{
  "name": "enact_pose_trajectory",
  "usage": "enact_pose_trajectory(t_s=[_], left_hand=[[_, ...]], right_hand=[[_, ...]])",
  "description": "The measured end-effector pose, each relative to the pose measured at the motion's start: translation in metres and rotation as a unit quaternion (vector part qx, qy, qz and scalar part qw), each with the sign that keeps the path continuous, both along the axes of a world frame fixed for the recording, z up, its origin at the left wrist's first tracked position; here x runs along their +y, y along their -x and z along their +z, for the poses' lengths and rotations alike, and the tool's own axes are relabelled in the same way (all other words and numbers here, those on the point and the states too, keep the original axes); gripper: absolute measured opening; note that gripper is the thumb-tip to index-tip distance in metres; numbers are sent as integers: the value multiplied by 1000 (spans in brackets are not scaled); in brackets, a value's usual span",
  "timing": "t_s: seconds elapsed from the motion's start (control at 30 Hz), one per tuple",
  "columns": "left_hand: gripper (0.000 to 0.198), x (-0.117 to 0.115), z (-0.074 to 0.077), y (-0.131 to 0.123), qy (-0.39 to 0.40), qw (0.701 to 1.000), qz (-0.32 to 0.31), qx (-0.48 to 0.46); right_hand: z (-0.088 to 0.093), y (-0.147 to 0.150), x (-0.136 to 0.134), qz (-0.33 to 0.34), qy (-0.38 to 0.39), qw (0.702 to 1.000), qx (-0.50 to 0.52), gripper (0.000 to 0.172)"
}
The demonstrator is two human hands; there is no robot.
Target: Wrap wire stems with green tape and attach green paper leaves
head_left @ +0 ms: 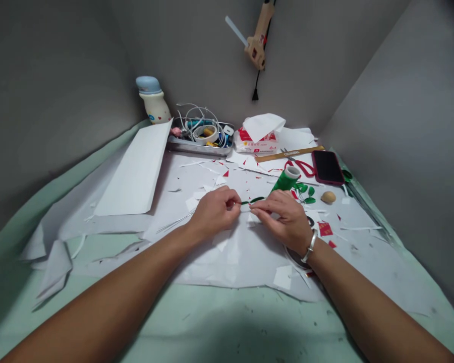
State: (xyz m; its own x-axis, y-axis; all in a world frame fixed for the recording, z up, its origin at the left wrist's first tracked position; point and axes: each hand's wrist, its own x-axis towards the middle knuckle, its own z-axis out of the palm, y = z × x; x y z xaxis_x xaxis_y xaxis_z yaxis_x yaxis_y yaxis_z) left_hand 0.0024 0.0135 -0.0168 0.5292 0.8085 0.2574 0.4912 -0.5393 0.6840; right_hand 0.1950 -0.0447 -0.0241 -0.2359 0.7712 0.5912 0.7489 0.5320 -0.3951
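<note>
Both hands meet over the white paper at the middle of the table. My left hand [223, 209] is closed, thumb and fingertips pinching one end of a thin dark-green leaf-shaped piece [257, 199]. My right hand [283, 217], with a silver bracelet at its wrist, pinches the same piece close by; the fingers cover part of it. Just behind the right hand, a spool of green thread [285, 180] leans at a tilt. Several shiny green leaves [309, 199] lie right of the spool. Partly under the right wrist is a dark round object [295, 257], mostly hidden.
At the back are a metal tray [200, 147] of craft supplies, a tissue pack [255, 143], a ruler [289, 154], red-handled scissors [304, 168] and a phone [328, 167]. A bottle [155, 103] stands back left beside folded white card [132, 174]. A glue gun [258, 48] hangs on the wall.
</note>
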Motion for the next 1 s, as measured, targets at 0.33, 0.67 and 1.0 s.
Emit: enact_pose_trajectory(t_s=[0.33,0.67,1.0], left_hand=[[13,-6,13,0,167,968,-180,-47],[12,-2,10,3,271,936,-186,-129],[9,4,2,1,46,995,59,-63]], right_hand=[[3,-9,9,-31,197,949,244,20],[-4,-9,10,-12,234,936,262,22],[-2,4,-2,73,19,997,4,14]])
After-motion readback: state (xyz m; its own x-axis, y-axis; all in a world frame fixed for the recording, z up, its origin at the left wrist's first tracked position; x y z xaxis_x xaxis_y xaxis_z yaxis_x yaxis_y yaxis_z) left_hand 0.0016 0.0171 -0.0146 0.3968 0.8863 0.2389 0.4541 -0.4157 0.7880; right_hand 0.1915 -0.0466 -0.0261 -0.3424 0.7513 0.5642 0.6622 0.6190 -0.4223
